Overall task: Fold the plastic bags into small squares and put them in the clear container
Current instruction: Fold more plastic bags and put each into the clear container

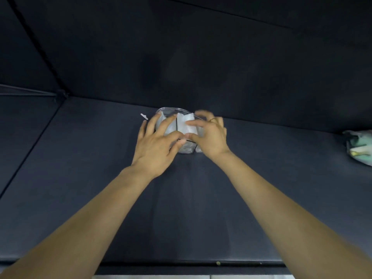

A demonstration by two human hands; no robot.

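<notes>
So the clear container (171, 112) is sitting mid-mat (80, 178), folded bags (186, 122) standing inside it. Left hand (156, 144) is resting at its 8 o'clock, right hand (210, 135) at 4. A crumpled bag (359, 147) is lying way off at 3 o'clock.

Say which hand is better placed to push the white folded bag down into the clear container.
Right. The right hand already pinches the white folded plastic bag over the clear plastic container; the left hand rests against the container's side, fingers spread.
</notes>
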